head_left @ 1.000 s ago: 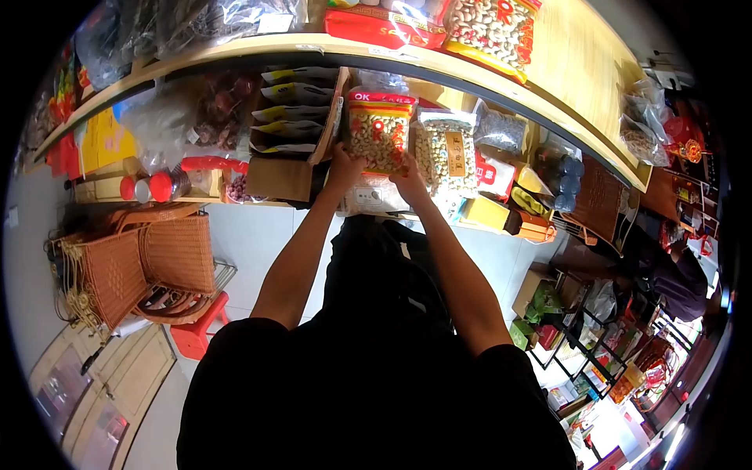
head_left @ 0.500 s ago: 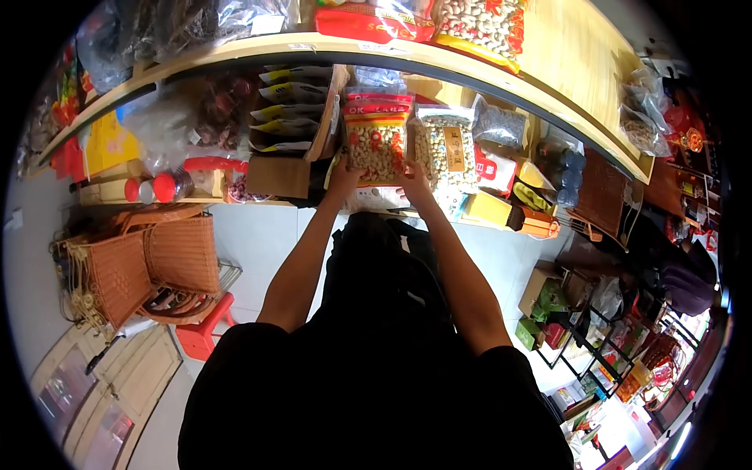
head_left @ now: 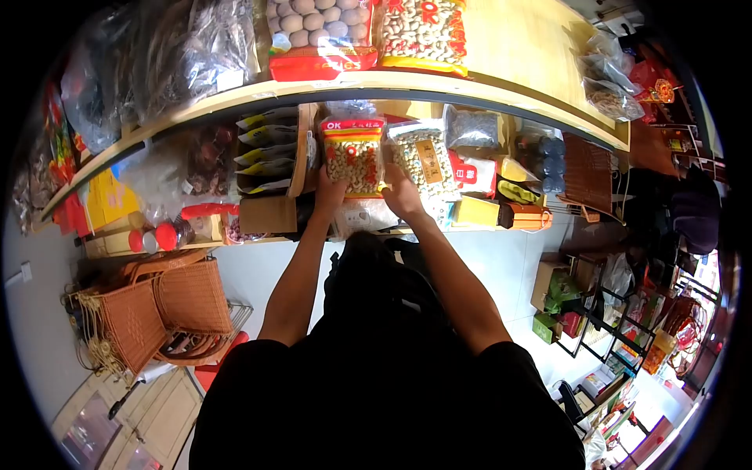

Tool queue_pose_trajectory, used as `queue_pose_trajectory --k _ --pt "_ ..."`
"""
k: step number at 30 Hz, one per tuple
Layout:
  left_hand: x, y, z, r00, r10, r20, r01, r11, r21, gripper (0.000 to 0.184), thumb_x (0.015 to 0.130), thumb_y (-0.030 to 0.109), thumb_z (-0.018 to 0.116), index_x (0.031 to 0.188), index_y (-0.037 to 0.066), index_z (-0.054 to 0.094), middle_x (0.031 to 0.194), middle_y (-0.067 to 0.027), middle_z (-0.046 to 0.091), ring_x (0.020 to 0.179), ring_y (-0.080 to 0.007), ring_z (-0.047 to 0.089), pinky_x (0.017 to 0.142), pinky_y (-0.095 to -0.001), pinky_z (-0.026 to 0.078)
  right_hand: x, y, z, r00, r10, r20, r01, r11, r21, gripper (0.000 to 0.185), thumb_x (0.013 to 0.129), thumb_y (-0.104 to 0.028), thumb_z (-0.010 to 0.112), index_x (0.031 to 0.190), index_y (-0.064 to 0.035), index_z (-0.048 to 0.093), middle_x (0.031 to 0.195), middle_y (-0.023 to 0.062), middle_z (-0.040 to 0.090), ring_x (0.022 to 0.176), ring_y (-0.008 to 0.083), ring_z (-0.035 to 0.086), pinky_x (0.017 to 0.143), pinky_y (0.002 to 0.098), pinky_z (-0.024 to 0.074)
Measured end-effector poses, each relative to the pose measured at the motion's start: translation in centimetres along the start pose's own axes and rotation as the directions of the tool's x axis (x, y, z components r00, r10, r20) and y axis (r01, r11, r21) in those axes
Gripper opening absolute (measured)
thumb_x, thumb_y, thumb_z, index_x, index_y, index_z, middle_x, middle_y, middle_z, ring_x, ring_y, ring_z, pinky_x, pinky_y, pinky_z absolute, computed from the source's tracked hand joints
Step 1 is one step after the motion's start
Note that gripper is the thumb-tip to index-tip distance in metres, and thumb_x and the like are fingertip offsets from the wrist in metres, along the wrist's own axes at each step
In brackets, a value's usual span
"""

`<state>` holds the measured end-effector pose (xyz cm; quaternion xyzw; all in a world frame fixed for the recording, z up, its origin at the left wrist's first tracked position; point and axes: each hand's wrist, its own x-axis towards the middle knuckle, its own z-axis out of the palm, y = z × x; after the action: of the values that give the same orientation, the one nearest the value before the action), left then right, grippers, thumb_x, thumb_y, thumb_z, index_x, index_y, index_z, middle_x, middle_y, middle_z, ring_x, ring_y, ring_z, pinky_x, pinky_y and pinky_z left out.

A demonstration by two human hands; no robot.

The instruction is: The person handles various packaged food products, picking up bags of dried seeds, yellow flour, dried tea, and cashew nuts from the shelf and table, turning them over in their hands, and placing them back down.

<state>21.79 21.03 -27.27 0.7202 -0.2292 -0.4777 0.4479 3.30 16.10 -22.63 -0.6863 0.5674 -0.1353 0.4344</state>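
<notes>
A clear bag of pale nuts [head_left: 354, 160] with a red "OK" header stands on the lower shelf, facing me. My left hand [head_left: 330, 193] is closed on its lower left side. At its lower right edge is my right hand [head_left: 403, 196], thumb against the bag and fingers curled in the gap beside the neighbouring bag. That neighbour, a white-topped bag of nuts [head_left: 427, 160] with a tan label, leans slightly; whether my right fingers touch it I cannot tell.
A cardboard box [head_left: 270, 214] of dark packets stands left of the bags. Above, the upper shelf edge [head_left: 501, 92] juts out, carrying bagged goods. To the right are a red-and-white packet [head_left: 473, 174] and dark bottles [head_left: 552, 164]. Wicker baskets [head_left: 188, 301] sit at lower left.
The two stacked red headers now appear as one, so the held bag lines up with the one behind. The white-topped bag has tilted. The whole view has shifted.
</notes>
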Motion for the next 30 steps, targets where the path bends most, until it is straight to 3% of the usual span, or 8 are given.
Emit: queue_pose_trajectory --k 4,6,12,14,17,24,28,30 --pt "0.5 -2.0 0.0 0.983 0.169 0.074 -0.180 0.965 0.192 0.064 0.077 0.011 0.060 0.133 -0.002 0.032 0.125 -0.0223 0.049 0.118 -0.0351 0.047 0.101 -0.0407 0.037 0.0 -5.9 -5.2 0.968 -0.181 -0.175 0.205 0.970 0.131 0.026 0.082 -0.005 0.052 0.106 -0.0024 0.064 0.095 0.0197 0.067 0.084 0.0330 0.066 0.078 0.0372 0.0521" --pt "-1.0 -2.1 0.8 0.917 0.377 -0.131 -0.202 0.722 0.662 0.059 0.078 0.011 0.060 0.130 -0.002 0.037 0.127 -0.0239 0.047 0.122 -0.0390 0.042 0.104 -0.0445 0.033 -0.2 -9.8 -8.6 0.942 -0.234 -0.240 0.275 0.949 0.155 0.021 0.086 0.002 0.051 0.101 -0.0007 0.065 0.091 0.0127 0.068 0.080 0.0183 0.065 0.076 0.0293 0.0512" --pt "-9.3 14.5 2.6 0.649 0.713 0.265 -0.759 0.583 0.291 0.051 0.080 0.006 0.059 0.128 0.000 0.044 0.128 -0.0215 0.046 0.124 -0.0347 0.042 0.106 -0.0419 0.031 2.4 -14.7 -15.7 0.814 -0.321 -0.483 0.411 0.907 0.089 0.018 0.084 0.002 0.051 0.096 0.0000 0.065 0.084 0.0103 0.067 0.071 0.0121 0.061 0.066 0.0270 0.0502" --pt "-9.9 20.4 3.6 0.517 0.808 0.281 -0.856 0.489 0.170 0.051 0.080 0.004 0.060 0.128 0.000 0.044 0.126 -0.0215 0.047 0.121 -0.0352 0.044 0.105 -0.0411 0.033 4.7 -15.7 -17.2 0.679 -0.387 -0.624 0.483 0.876 -0.018 0.016 0.079 0.003 0.053 0.091 0.0003 0.063 0.086 0.0130 0.065 0.073 0.0179 0.064 0.069 0.0307 0.0520" --pt "-6.7 26.5 5.6 0.359 0.892 0.276 -0.931 0.319 0.179 0.052 0.082 0.006 0.060 0.129 -0.003 0.040 0.128 -0.0234 0.047 0.122 -0.0361 0.045 0.106 -0.0407 0.033 8.8 -15.3 -18.9 0.684 -0.375 -0.625 0.324 0.925 -0.199 0.034 0.080 -0.017 0.061 0.111 -0.0035 0.058 0.100 0.0191 0.061 0.091 0.0365 0.061 0.085 0.0409 0.0486" --pt "1.1 30.8 9.3 0.718 0.621 0.314 -0.646 0.429 0.631 0.079 0.080 0.031 0.063 0.137 -0.008 0.023 0.142 -0.0344 0.023 0.135 -0.0488 0.020 0.113 -0.0492 0.019 12.8 -14.4 -20.1 0.883 -0.133 -0.451 0.095 0.990 -0.106 0.058 0.078 -0.038 0.060 0.124 -0.0039 0.049 0.111 0.0215 0.062 0.103 0.0362 0.060 0.092 0.0411 0.0450" --pt "2.1 30.1 9.3 0.741 0.606 0.288 -0.632 0.487 0.602 0.085 0.079 0.034 0.063 0.138 -0.009 0.018 0.144 -0.0362 0.017 0.136 -0.0514 0.012 0.114 -0.0509 0.014 13.0 -14.3 -20.3 0.890 -0.104 -0.444 0.053 0.991 -0.126 0.063 0.078 -0.040 0.059 0.128 -0.0033 0.047 0.113 0.0213 0.062 0.107 0.0328 0.060 0.093 0.0391 0.0445" --pt "3.1 30.0 9.6 0.752 0.628 0.198 -0.596 0.522 0.610 0.082 0.077 0.031 0.067 0.137 -0.005 0.024 0.129 -0.0302 0.040 0.121 -0.0417 0.041 0.105 -0.0450 0.032 12.5 -15.0 -20.6 0.890 -0.097 -0.446 0.029 0.987 -0.156 0.064 0.079 -0.041 0.058 0.129 -0.0029 0.047 0.113 0.0214 0.062 0.107 0.0328 0.060 0.093 0.0387 0.0443"
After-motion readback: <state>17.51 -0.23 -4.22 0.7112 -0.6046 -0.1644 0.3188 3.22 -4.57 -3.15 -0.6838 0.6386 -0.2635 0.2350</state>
